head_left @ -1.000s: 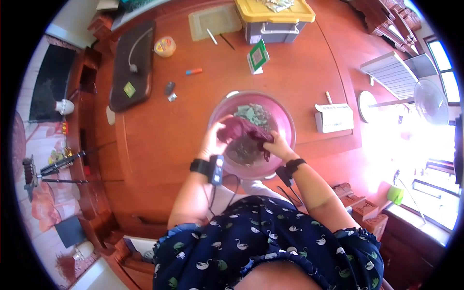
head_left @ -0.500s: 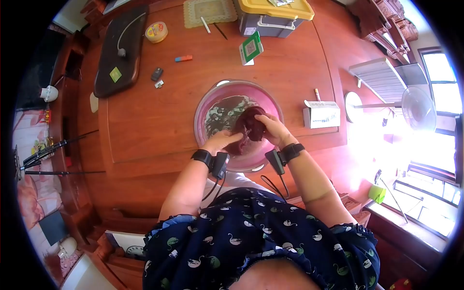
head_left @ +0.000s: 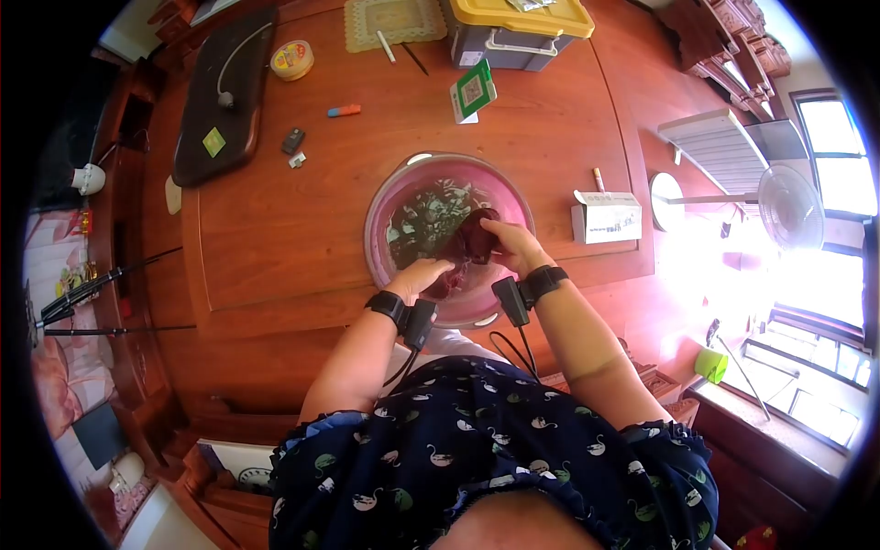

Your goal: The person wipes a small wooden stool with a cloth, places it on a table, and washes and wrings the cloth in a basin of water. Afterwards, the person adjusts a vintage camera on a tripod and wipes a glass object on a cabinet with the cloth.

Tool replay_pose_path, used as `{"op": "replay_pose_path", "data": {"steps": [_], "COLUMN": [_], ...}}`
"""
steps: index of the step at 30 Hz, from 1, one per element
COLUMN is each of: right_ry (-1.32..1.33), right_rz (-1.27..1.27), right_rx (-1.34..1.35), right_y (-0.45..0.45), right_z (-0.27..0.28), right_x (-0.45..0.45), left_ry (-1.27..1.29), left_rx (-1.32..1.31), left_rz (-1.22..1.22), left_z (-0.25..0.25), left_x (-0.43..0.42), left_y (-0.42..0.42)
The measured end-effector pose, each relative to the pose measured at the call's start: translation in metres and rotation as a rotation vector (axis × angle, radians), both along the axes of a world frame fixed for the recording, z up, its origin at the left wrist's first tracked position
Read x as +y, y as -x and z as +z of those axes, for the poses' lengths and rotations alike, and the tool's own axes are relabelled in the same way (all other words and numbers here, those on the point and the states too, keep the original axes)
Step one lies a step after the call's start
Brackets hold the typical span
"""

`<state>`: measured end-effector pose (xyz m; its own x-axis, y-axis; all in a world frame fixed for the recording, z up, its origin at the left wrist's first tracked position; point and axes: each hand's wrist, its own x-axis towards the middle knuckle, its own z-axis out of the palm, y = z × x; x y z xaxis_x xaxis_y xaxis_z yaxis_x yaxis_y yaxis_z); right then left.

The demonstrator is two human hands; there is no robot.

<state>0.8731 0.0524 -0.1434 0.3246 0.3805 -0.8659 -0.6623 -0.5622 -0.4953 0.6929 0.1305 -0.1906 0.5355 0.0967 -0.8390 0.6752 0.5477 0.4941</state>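
A pink basin (head_left: 378,220) of water stands on the wooden table near my body. Over the water, a wet dark red cloth (head_left: 474,240) is stretched between both hands. My right hand (head_left: 515,246) is closed on its upper right part, thumb on top. At the lower left, my left hand (head_left: 422,277) grips the cloth's other end, with its fingertips partly hidden under the fabric. Each wrist wears a black strap with a small device and cable.
A white box (head_left: 607,220) lies right of the basin. Beyond it stand a green QR-code sign (head_left: 474,90) and a grey bin with a yellow lid (head_left: 518,37). Small items and a dark board (head_left: 220,101) lie to the left. A fan (head_left: 790,206) is at right.
Both hands remain over the basin with the cloth, its folds slightly shifted. My left hand has moved slightly up and left. The whole view has shifted a little.
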Motion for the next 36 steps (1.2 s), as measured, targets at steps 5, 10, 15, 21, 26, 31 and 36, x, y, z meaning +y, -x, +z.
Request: {"op": "replay_pose_path", "data": {"steps": [5,10,15,21,26,31,36], "right_ry": [-0.058,-0.054,-0.187,-0.249,-0.241,-0.361,-0.366], "right_rz": [0.075,0.309,0.534,0.595,0.850,0.433,0.026], "right_rx": [-0.075,-0.639,-1.120,-1.133,-1.188,-0.207,0.171], "right_y": [-0.002,0.024,0.047,0.069,0.041,0.002,0.001], "right_z": [-0.037,-0.025,-0.033,-0.026,-0.022,0.014,-0.014], "right_x": [-0.005,-0.003,-0.014,-0.020,-0.039,-0.038,-0.040], "left_ry": [0.377,0.612,0.761,0.429,0.389,0.359,0.682], "left_rx": [-0.129,-0.289,-0.224,-0.404,-0.360,-0.387,-0.541], "left_rz": [0.205,0.396,0.487,0.658,0.482,0.412,0.392], "left_z": [-0.006,-0.025,-0.003,-0.005,0.013,0.023,0.024], "left_x": [0.002,-0.006,-0.014,-0.032,-0.019,-0.010,-0.014], "left_y": [-0.001,-0.004,-0.016,-0.033,-0.026,-0.021,-0.025]}}
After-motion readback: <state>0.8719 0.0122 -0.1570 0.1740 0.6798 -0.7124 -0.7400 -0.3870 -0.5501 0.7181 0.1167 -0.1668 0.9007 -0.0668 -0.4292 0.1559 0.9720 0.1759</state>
